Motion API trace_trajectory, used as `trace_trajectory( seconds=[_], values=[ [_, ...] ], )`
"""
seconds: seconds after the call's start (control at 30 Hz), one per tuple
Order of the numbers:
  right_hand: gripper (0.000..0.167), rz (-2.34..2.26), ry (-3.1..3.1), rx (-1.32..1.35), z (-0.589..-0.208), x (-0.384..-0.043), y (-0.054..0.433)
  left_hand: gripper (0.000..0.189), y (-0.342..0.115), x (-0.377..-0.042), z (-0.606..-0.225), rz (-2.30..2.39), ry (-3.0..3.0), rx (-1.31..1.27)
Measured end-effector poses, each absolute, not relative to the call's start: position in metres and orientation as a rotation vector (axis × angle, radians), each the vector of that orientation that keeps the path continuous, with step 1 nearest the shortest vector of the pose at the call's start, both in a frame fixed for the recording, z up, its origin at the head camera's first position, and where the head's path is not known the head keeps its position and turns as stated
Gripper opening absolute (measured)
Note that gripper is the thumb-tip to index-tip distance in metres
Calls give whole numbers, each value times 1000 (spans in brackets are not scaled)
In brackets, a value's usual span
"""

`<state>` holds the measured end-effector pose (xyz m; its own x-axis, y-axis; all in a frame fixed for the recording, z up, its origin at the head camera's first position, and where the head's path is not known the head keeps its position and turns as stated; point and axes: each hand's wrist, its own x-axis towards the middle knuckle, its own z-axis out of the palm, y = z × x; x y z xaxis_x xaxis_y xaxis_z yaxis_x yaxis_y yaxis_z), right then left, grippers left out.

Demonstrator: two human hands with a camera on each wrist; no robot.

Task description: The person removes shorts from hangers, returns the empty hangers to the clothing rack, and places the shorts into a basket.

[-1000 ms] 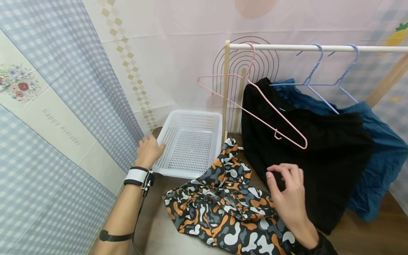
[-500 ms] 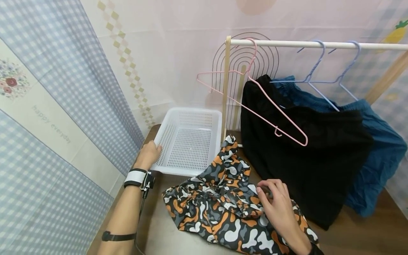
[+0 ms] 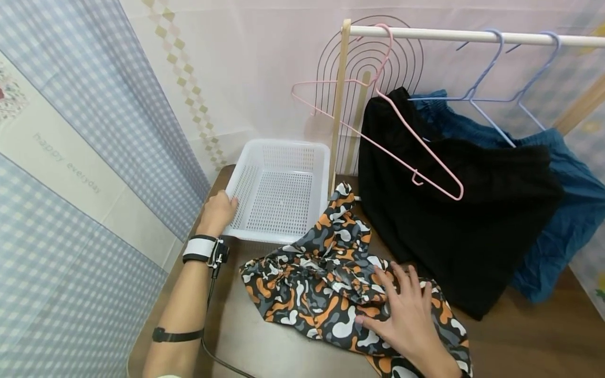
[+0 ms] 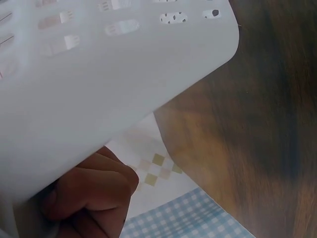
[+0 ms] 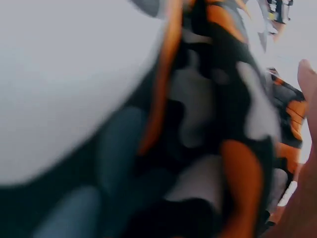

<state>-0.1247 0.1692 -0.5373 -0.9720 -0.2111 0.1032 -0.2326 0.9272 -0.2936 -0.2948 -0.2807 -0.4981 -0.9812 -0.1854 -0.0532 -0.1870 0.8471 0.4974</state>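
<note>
Your head view looks forward and down over the surface. Your left wrist view faces the white basket up close; your right one looks very closely at the patterned garment. Your head view shares both.

We saw a pale pink-white back wall with faint horizontal creases, a column of small green-gold diamonds and thin-lined arches. On the left, the side wall wore blue-and-white gingham, crossed by a slanting cream band with flowers and the words "happy everyday". Before us lay a brown table, its wood grain plain in the left wrist view, a soft glare paling its near part. A rack stood on it: wooden post, white rail, slanted wooden strut at right.
</note>
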Motion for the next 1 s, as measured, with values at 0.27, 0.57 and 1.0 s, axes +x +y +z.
trace_trajectory(
  seconds=[0.27, 0.57, 1.0],
  values=[
    [136, 341, -3079, 522, -557, -144, 159, 43, -281, -295, -492, 838, 2990, -346],
    [141, 203, -3018, 785, -557, -170, 152, 47, -276, -293, -497, 869, 2947, -366],
    [135, 74, -2944, 1343, -554, -231, 132, 47, -279, -294, -502, 850, 2988, -373]
  ],
)
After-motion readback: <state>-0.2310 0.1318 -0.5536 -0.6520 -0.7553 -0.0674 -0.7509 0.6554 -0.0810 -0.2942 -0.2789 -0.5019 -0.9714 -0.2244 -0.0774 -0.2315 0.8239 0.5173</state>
